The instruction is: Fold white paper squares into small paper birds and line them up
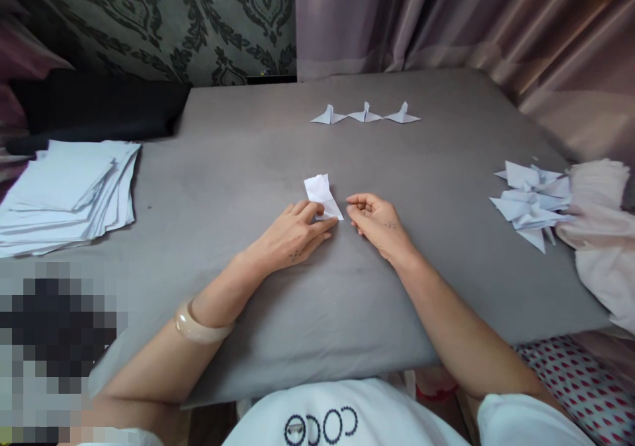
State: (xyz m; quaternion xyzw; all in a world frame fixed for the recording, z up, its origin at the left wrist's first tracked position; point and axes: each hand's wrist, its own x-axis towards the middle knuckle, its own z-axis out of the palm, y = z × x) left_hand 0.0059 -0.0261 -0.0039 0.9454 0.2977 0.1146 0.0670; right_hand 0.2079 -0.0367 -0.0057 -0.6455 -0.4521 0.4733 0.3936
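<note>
Though I cannot tell whether the left hand pinches or presses the folded paper, well inside the table's near edge, the right hand, loosely curled, is free just beside it. Three paper birds stand near the far edge, folded pieces by the right, stacked sheets by the left.

Open tablecloth past creased paper, three folded birds beyond

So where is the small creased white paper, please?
In the head view, the paper lies centrally, partly under the left hand, left of the right hand.
</note>
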